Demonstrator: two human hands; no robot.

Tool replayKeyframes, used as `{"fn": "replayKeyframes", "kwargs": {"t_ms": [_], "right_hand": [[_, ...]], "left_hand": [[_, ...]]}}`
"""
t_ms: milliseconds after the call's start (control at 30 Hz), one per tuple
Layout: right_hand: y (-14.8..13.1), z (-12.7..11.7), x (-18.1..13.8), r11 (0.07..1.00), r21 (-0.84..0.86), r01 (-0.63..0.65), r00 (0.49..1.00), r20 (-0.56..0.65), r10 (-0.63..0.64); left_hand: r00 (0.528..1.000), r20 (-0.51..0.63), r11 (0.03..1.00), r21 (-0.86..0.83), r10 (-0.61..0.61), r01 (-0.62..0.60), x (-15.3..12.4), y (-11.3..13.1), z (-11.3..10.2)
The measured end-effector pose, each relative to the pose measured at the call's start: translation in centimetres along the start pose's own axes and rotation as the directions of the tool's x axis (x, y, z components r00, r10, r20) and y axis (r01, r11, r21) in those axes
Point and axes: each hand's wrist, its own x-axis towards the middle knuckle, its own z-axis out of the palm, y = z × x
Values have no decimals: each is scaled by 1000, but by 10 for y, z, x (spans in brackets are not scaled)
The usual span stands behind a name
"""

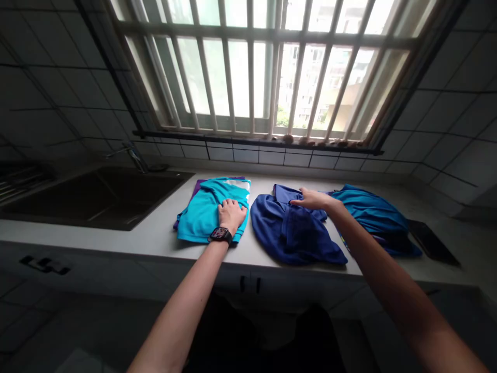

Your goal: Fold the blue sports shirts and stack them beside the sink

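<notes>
My left hand (232, 213) rests flat, fingers a little apart, on a folded turquoise garment (200, 215). Purple fabric (197, 187) shows under that garment's far and left edges. At the middle of the counter lies a loosely bunched dark blue garment (298, 233), with what looks like a collar at its far side. My right hand (313, 199) is over its far right part, thumb and forefinger apart near the collar; the other fingers are partly hidden. A blue-teal garment (368, 210) lies in a pile to the right, partly behind my right forearm.
The garments lie on a white countertop (151, 235). A dark sink (128, 204) with a tap (135, 157) is at the left. A flat dark slab (433, 242) lies beside the right pile. Behind the counter is a barred window (250, 77), with small round objects (288, 139) along its sill.
</notes>
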Motion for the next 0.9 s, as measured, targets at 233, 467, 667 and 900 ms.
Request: {"fn": "replayKeyframes", "kwargs": {"t_ms": [233,467,667,900], "right_hand": [[-47,56,13,993,-4,121,993,-11,-121],[-24,32,8,817,298,494,869,-139,-475],[4,22,0,513,685,517,845,-502,-182],[21,75,26,108,949,295,955,-298,11]], "left_hand": [[1000,-5,1000,20,8,-7,-3,-1,-2],[1000,-4,1000,3,18,-18,-4,-1,-2],[1000,-13,1000,13,19,-19,-4,-1,-3],[999,-7,999,19,41,-41,-4,-5,-4]]}}
